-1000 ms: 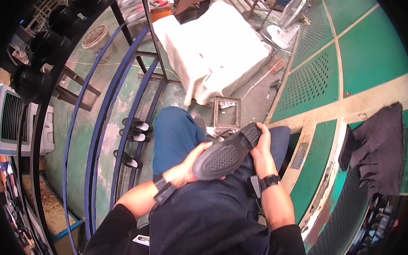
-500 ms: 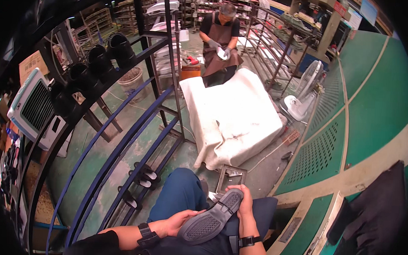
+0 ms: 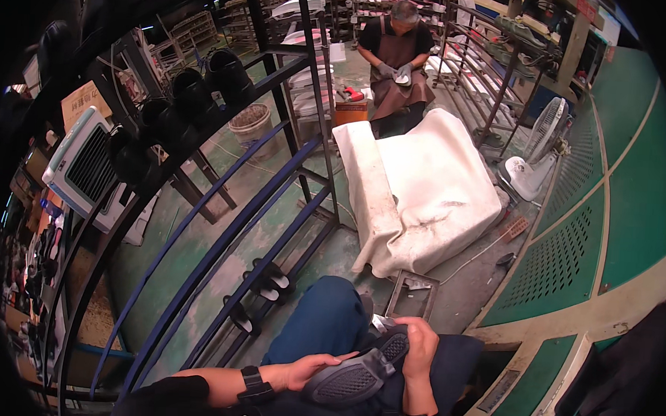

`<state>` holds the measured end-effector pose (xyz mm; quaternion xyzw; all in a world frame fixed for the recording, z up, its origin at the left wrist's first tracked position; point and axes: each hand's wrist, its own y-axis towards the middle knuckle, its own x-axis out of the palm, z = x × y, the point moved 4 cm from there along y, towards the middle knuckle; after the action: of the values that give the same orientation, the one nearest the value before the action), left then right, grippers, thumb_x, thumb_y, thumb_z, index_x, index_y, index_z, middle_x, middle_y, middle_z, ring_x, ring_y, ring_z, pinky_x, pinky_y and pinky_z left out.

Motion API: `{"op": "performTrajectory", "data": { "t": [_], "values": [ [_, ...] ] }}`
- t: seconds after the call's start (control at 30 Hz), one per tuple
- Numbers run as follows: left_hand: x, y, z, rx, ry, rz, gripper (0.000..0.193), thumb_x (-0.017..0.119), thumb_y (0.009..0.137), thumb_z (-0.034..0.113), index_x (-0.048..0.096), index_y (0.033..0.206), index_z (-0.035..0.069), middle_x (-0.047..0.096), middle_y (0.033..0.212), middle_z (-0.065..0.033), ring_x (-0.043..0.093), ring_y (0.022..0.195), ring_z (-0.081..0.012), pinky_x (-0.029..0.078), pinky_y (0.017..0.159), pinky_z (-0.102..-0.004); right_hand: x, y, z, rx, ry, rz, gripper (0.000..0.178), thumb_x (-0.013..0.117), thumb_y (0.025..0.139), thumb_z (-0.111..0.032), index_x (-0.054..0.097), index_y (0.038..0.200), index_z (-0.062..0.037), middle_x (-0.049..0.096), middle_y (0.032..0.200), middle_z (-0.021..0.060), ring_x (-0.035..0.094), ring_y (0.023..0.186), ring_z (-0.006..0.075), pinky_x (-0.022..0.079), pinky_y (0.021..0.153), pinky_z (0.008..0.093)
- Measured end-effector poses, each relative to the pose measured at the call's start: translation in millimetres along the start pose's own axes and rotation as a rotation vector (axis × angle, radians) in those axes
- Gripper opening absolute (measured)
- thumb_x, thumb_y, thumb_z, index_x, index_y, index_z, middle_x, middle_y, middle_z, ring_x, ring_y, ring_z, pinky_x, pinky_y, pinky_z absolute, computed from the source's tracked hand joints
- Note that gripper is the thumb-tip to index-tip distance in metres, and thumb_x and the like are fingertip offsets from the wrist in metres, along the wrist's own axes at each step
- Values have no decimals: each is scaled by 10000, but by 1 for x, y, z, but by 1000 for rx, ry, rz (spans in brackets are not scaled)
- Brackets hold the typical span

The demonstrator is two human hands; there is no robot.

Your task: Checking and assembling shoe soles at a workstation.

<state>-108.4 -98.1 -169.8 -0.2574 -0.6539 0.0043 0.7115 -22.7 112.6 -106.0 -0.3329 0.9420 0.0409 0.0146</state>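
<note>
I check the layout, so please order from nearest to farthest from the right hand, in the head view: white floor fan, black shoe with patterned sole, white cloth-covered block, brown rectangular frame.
1. Black shoe: held in the right hand.
2. Rectangular frame: on the floor ahead.
3. Cloth-covered block: beyond the frame.
4. Floor fan: ahead, toward the right.

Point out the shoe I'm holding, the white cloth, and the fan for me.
Shoe (image 3: 354, 375): head view, on the patterned sole, below the front part of the foot.
White cloth (image 3: 435, 191): head view, on its upper surface.
Fan (image 3: 543, 134): head view, on the round cage.
</note>
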Motion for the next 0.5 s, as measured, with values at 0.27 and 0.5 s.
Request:
{"op": "performTrajectory", "data": {
  "t": [0.27, 0.5],
  "values": [
    [1, 7, 12, 5, -154, -185, 628, 422, 981, 316, 215, 1557, 173, 367, 1534, -107, 449, 1350, -264, 351, 1117, -431, -12, 20, 48, 170, 497, 180, 455, 406, 963, -328, 661, 947, 49, 673, 925, 151, 641, 861, 221, 509, 806, 313],
    [79, 3, 58, -24, 343, -454, 759, 377, 991, 570, 12, 1572, 246, 400, 1486, -197, 542, 1243, -375, 521, 955, -426, -28, 28, 105, 389, 687, 342, 513, 393, 967, -418, 613, 1045, 39, 677, 905, 174, 664, 831, 275, 558, 764, 374]
  ]
}}
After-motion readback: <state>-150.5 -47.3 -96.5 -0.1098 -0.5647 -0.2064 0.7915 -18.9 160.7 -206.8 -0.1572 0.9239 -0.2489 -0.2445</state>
